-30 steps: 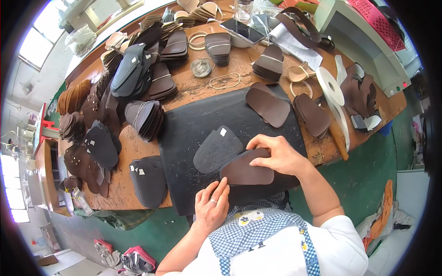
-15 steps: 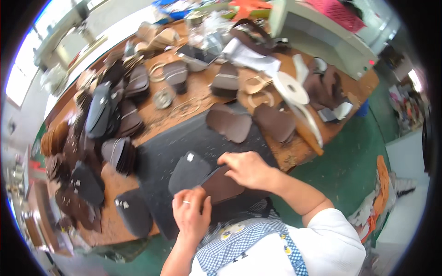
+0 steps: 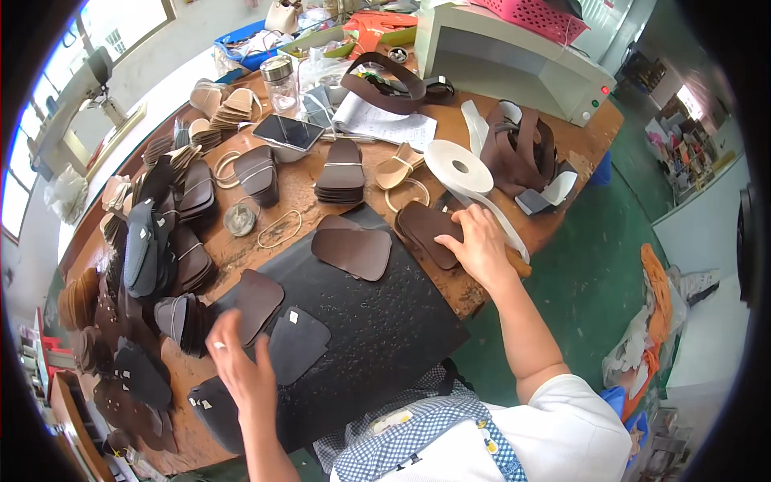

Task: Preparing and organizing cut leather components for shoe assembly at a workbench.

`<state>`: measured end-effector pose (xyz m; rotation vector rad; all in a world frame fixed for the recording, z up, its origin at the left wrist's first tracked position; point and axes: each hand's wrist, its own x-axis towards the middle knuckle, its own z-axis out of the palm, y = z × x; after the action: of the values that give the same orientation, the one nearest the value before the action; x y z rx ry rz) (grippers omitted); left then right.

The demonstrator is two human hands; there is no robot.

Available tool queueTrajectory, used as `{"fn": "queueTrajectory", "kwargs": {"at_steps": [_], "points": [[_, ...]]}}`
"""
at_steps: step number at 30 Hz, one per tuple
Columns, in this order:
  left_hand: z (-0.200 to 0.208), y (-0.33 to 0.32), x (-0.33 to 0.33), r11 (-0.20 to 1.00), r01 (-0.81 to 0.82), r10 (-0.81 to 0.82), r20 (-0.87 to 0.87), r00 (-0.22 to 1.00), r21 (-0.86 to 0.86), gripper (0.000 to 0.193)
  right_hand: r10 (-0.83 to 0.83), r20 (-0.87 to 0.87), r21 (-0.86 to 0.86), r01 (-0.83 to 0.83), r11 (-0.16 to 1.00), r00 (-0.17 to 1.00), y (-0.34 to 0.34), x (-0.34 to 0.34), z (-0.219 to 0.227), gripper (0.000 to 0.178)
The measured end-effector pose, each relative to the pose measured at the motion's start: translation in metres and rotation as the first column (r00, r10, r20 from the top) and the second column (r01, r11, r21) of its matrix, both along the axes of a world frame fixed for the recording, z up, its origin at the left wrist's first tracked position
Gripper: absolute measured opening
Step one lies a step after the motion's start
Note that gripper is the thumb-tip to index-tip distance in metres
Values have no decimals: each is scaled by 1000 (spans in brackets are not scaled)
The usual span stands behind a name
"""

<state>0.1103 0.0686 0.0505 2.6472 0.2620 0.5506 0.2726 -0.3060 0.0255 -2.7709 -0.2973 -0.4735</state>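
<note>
My right hand rests its thumb and fingertips, spread apart, on top of a small pile of dark brown leather pieces right of the black mat. My left hand, slightly blurred with thumb and fingers apart, hovers at the mat's left side. Beside it lie a rounded brown leather piece and a dark grey piece with a small white tag, their edges close together. More brown pieces lie overlapping on the mat's far part.
Banded stacks of brown pieces and several dark piles crowd the table's left and back. A white tape roll, brown strap coils, a phone, a glass jar and a grey-white machine housing stand farther back.
The grey and brown pieces between my hands have moved to the mat's left side, with my left hand. My right hand has moved away to the right-hand brown pile. The view has shifted.
</note>
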Motion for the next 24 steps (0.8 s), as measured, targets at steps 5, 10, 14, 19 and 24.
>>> {"fn": "queueTrajectory", "kwargs": {"at_steps": [5,10,14,19,24], "points": [[-5,-34,-40,997,28,-44,-244,969,-67,65,-7,-99,73,14,997,995,-4,9,2,43],[-20,-35,-41,995,97,-93,-143,985,20,43,-52,-296,161,104,981,954,-4,6,11,42],[-31,-37,-45,991,113,-110,-48,993,68,41,-8,18,121,5,993,1000,7,-5,-4,41],[-29,-73,-54,930,366,-366,3,930,-5,52,69,287,58,-89,994,956,16,-16,-15,36],[-30,-78,-69,940,342,-342,-35,939,-14,48,149,348,114,-200,973,925,9,-17,-20,27]]}}
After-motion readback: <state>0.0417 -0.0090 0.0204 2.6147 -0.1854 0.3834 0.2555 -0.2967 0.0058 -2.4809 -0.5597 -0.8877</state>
